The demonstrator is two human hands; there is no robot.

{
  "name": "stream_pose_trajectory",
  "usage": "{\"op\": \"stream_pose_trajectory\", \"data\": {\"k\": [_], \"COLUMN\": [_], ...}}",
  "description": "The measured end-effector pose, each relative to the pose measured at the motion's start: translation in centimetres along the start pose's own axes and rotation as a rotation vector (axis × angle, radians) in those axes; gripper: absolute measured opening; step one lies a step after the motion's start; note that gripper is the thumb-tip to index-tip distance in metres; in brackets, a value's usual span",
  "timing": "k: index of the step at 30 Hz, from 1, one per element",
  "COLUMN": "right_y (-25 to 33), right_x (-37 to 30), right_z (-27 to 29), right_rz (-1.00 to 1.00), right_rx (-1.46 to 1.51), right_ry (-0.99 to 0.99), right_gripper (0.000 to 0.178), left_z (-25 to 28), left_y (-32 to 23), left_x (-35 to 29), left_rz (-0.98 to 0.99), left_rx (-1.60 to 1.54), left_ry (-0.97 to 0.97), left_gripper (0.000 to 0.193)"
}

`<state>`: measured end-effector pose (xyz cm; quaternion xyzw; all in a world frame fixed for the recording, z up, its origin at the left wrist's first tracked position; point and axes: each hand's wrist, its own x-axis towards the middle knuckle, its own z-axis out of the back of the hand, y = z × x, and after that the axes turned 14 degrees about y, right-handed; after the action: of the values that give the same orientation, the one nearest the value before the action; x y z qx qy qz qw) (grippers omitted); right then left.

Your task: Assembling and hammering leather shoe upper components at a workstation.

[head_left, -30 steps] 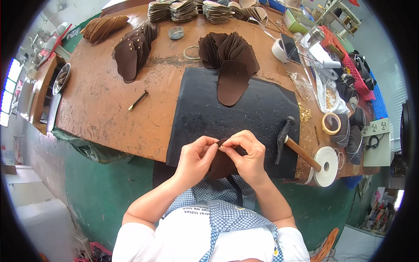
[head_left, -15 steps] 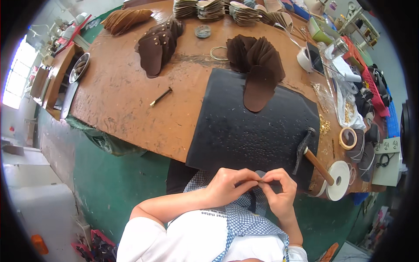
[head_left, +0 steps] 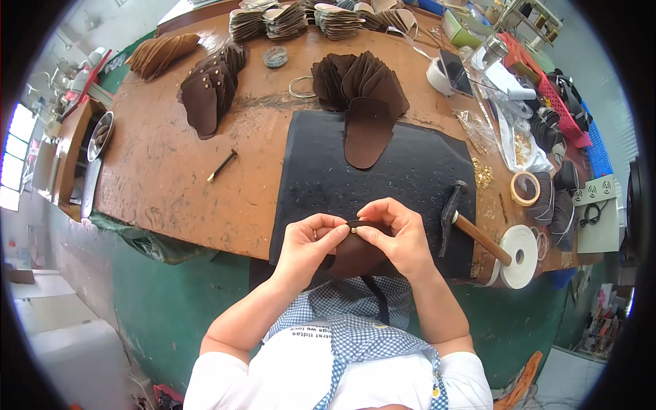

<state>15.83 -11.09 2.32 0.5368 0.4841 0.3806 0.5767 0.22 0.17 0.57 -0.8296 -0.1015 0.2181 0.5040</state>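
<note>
A dark brown sole-shaped piece hangs between my hands above the near edge of the black mat. My left hand pinches its upper edge from the left. My right hand grips the same edge from the right, with the thumb bent inward. Between the thumbs sits a small gold-coloured stud at that edge. On the right of the mat lies a hammer with a wooden handle. A fanned stack of brown pieces rests at the far edge, one piece lying forward over the mat.
At the left, brown pieces with studs lie beside a punch-like tool. Rolls of white tape and tan tape stand at the right, near loose gold studs. Several pale stacks line the back.
Both hands have risen from the table's near edge onto the mat and parted slightly. The brown piece and stud now show plainly between them. The whole view has shifted a little.
</note>
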Motion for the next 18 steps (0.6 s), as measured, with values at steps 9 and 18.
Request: {"op": "stream_pose_trajectory", "data": {"k": [9, 18], "right_y": [-0.43, -0.66], "right_x": [-0.02, 0.36], "right_z": [0.71, 0.88], "right_rz": [-0.057, -0.059], "right_rx": [0.1, 0.083], "right_ry": [0.026, 0.068], "right_gripper": [0.028, 0.031], "left_z": [0.01, 0.13], "left_y": [0.03, 0.16], "left_x": [0.44, 0.58], "left_rz": [0.027, 0.035], "left_rx": [-0.018, 0.063], "left_ry": [0.012, 0.018], "left_gripper": [0.016, 0.014]}}
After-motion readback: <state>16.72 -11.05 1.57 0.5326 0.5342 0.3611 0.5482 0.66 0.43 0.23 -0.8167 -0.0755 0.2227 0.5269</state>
